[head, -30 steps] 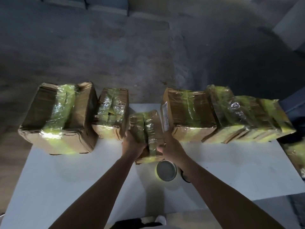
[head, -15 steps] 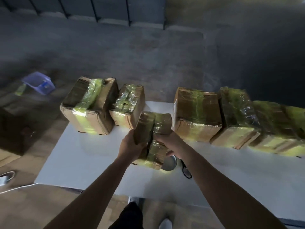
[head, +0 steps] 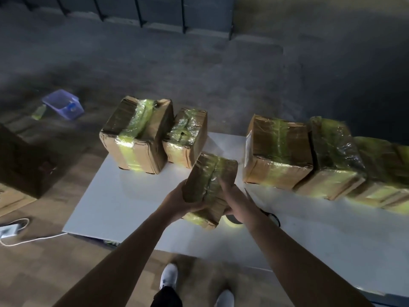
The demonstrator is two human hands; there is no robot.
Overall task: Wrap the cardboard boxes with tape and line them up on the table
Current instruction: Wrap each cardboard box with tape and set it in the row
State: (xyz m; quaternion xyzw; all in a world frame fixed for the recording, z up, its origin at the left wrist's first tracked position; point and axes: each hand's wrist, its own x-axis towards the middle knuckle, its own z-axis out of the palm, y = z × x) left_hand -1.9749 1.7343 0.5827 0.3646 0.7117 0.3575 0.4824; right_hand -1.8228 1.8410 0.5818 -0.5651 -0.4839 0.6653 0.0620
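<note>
I hold a small cardboard box (head: pixel 207 180) wrapped in yellow-green tape, lifted and tilted above the white table (head: pixel 124 200). My left hand (head: pixel 177 202) grips its left side and underside. My right hand (head: pixel 229 191) grips its right side, fingers over the tape. Two taped boxes stand at the table's far left: a large one (head: pixel 137 138) and a smaller one (head: pixel 188 138). To the right runs a row of taped boxes, starting with a big one (head: pixel 276 154) and a second (head: pixel 334 160). A tape roll (head: pixel 231 220) lies partly hidden under my right wrist.
Black scissors (head: pixel 273 218) lie on the table by my right forearm. On the floor at left are a purple plastic tub (head: pixel 64 107), a dark box (head: pixel 24 165), and a white charger with cable (head: pixel 8 231). My feet stand at the table's near edge.
The small box has come up off the table out of the gap in the row, toward me, and tilted. My view has swung left.
</note>
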